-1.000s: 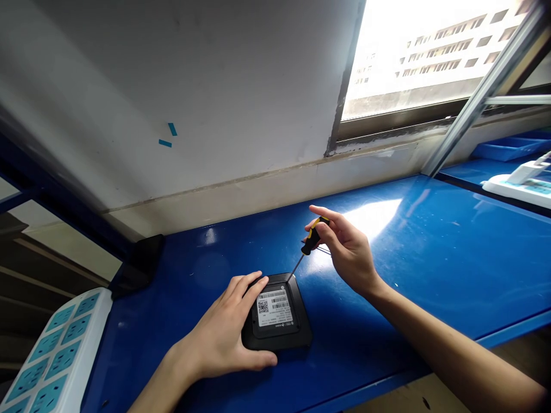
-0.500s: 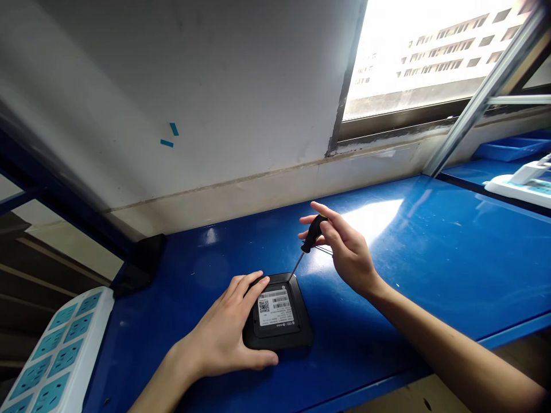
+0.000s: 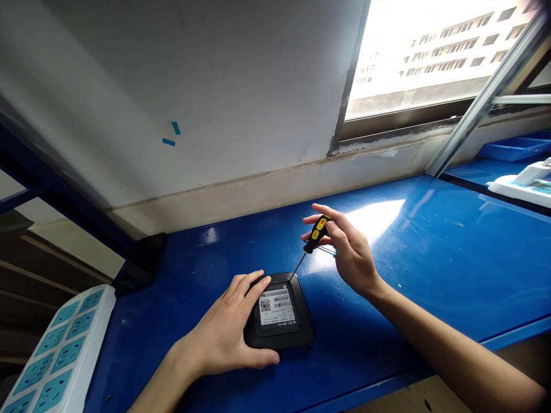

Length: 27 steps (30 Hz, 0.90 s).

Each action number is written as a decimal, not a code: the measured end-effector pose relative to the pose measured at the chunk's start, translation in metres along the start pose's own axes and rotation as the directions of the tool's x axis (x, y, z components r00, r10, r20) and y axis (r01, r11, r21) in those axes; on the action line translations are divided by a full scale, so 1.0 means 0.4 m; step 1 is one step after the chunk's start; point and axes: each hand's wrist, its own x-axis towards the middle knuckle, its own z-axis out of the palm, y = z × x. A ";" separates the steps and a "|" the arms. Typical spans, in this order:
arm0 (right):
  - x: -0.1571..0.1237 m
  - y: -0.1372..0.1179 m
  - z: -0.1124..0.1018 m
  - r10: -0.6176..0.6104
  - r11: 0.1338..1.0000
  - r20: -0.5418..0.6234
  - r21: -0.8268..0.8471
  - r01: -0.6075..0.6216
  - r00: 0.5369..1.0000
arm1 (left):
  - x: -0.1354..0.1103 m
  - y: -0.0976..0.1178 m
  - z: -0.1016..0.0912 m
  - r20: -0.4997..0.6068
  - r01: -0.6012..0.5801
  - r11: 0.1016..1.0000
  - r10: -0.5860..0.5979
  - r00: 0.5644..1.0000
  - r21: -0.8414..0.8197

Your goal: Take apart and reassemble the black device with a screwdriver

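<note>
L hand has a hold of the blk box, fingers spread over its L side & far-L corner, thumb along the near side. Box lies flat on the blue bench, just R of that palm, w/ a white printed label facing up, beside the fingertips. R hand is grasping a blk/yellow screwdriver by the handle, btwn thumb & fingers, index stretched out past the handle's top end. Driver's tilted; shaft runs down & L from R hand to the box's far edge, approx. at the far-R corner, beyond L fingertips. Tip too small to tell if it's seated in a screw. Thin dark strands just under R hand, can't tell what. Well L of L hand: white power strip w/ teal sockets, + a dark obj. behind it. Far R of R hand, further back: blue tray.
</note>
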 end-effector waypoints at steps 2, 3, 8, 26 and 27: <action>0.002 0.002 0.001 0.000 1.000 -0.012 -0.008 -0.001 1.000 | 0.000 0.000 0.001 -0.004 -0.002 1.000 0.002 1.000 0.000; 0.003 0.004 0.001 0.000 1.000 -0.023 -0.013 0.000 1.000 | 0.000 0.000 0.001 -0.006 -0.002 1.000 0.002 1.000 0.002; 0.006 0.014 0.001 -0.011 0.999 -0.060 -0.036 0.009 0.998 | -0.002 0.001 0.002 0.004 0.010 1.000 -0.010 1.000 0.017; 0.006 0.014 0.003 -0.010 0.998 -0.069 -0.064 0.006 0.998 | 0.000 -0.006 0.004 -0.007 0.001 1.000 -0.001 1.000 -0.004; 0.004 0.013 0.002 -0.015 0.997 -0.074 -0.075 0.009 0.997 | 0.001 -0.006 0.004 -0.005 0.002 1.000 -0.002 1.000 -0.001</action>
